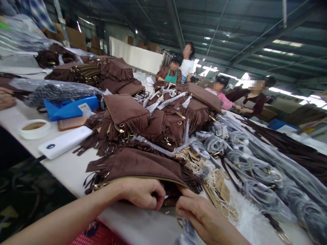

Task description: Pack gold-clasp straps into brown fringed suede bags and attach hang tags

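A brown fringed bag [143, 163] lies in front of me with its zipped edge towards me and its mouth partly open. My left hand [144, 193] is at that mouth, fingers curled; whatever they hold is hidden, though a small white bit shows beside them. At the right end of the opening, my right hand [195, 206] grips the bag's edge with the index finger reaching in and the other fingers bent. Just below the right hand is a plastic-wrapped strap [187, 233]; I cannot tell whether the hand touches it.
Beyond lie stacked brown fringed bags [125, 110]. Tan tags with white strings [217, 185] and several plastic-wrapped coiled straps [255, 163] spread to the right. A white power bank [65, 141], a tape roll [34, 127] and a blue packet [71, 107] sit left. Several people are farther back.
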### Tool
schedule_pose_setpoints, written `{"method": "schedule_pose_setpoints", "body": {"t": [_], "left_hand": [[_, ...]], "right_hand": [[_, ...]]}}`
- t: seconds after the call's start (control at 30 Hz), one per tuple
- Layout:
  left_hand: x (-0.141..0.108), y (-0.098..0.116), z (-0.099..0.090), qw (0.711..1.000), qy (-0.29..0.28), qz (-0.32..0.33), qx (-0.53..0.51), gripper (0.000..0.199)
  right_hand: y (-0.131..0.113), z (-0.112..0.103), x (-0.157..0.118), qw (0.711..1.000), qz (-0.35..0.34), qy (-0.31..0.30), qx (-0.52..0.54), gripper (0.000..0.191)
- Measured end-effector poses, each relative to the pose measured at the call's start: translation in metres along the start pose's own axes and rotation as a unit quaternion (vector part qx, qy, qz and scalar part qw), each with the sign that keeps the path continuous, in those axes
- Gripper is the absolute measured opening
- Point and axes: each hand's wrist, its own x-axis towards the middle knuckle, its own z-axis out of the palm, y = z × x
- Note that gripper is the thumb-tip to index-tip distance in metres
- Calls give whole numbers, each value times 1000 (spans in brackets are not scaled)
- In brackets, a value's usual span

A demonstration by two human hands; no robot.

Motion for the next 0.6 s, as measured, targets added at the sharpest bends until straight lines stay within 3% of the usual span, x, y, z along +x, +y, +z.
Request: {"method": "schedule_pose_setpoints", "body": {"t": [0.1,0.23,0.33,0.43,0.5,0.6], "left_hand": [[-3,2,-1,1000,3,-20,8,24],[-4,9,3,983,138,-97,77,39],[1,15,4,970,224,-60,77,47],[9,15,4,959,265,-6,102,49],[14,11,6,951,282,11,129,49],[19,-2,15,940,307,-19,150,50]], "right_hand": [[1,-2,-2,999,-21,35,12,24],[7,-8,-8,998,-15,53,9,27],[7,-9,-11,999,-35,17,3,27],[4,-4,-10,999,-48,-1,-7,25],[2,0,-7,999,-25,3,-20,24],[-1,3,-3,999,27,3,-29,22]]}}
